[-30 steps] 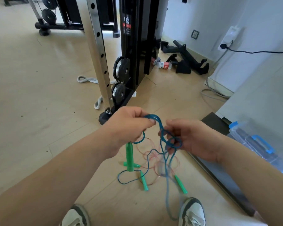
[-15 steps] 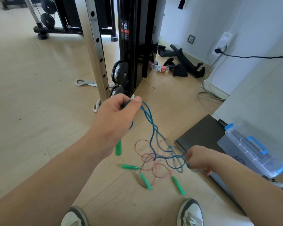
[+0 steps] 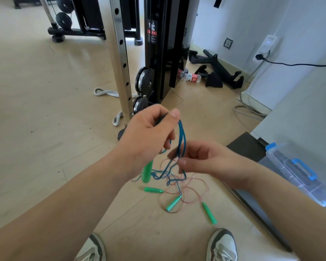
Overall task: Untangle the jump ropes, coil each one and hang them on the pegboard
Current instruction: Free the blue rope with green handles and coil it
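My left hand (image 3: pixel 151 132) is raised and grips loops of the blue jump rope (image 3: pixel 182 140), with one of its green handles (image 3: pixel 146 172) hanging below the palm. Just lower right, my right hand (image 3: pixel 205 159) pinches the same blue rope between thumb and fingers. The rest of the blue rope runs down to the floor, tangled with a thin pink jump rope (image 3: pixel 192 193). Three more green handles (image 3: pixel 174 202) lie on the floor among the loops. No pegboard is in view.
A steel upright (image 3: pixel 120 59) and black weight machine (image 3: pixel 158 44) stand just ahead. A grey-white rope (image 3: pixel 105 92) lies by its base. A clear box with blue clips (image 3: pixel 297 172) sits on a dark mat (image 3: pixel 247 147) at the right. My shoes (image 3: pixel 222 245) are below.
My right hand rose from the low loops and came back up beside my left hand, now pinching the blue rope higher. My left hand lowered a little.
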A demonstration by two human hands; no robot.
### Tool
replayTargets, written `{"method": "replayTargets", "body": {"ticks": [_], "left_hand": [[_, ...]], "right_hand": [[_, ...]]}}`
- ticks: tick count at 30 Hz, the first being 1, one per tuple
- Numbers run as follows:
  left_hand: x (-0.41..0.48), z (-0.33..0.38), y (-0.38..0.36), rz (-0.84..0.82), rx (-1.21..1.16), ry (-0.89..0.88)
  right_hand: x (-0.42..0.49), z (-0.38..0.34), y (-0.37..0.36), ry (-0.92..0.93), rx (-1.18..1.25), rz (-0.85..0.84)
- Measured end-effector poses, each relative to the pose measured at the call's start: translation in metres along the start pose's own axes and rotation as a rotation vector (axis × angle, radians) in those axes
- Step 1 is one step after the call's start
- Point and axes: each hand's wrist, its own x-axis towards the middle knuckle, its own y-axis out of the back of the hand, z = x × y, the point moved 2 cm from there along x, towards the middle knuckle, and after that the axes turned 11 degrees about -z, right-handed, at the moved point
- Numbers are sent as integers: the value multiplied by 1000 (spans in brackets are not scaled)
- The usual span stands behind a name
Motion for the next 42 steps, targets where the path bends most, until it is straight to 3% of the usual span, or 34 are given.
{"method": "replayTargets", "body": {"ticks": [3,7,11,14,20,23,26,28,31,34,36,39,42], "left_hand": [[4,6,12,96,-21,-70],[6,5,28,267,-7,-86],[7,6,50,416,-59,-85],[3,-5,55,210,134,136],[-5,-51,43,-311,1087,435],[-4,-64,37,-406,1116,556],[-2,-64,27,-356,1201,512],[-3,-62,10,-340,1107,400],[-11,-58,-27,-488,799,252],[-10,-59,-49,-534,694,171],[-5,-55,-50,-483,627,132],[2,-39,-43,-291,266,155],[7,-20,-30,-73,-88,171]], "right_hand": [[15,16,-5,-132,-142,94],[23,28,12,-226,-114,311],[17,44,30,-434,-358,404],[15,40,34,-470,-159,524],[12,9,34,-240,-67,680],[9,-10,24,-72,-69,658],[6,-22,13,63,-64,596],[7,-27,6,124,-21,545],[11,-33,-2,201,73,453],[13,-36,-5,270,213,390],[12,-35,0,318,296,400],[11,-24,14,229,92,522],[7,-10,16,155,30,287]]}}
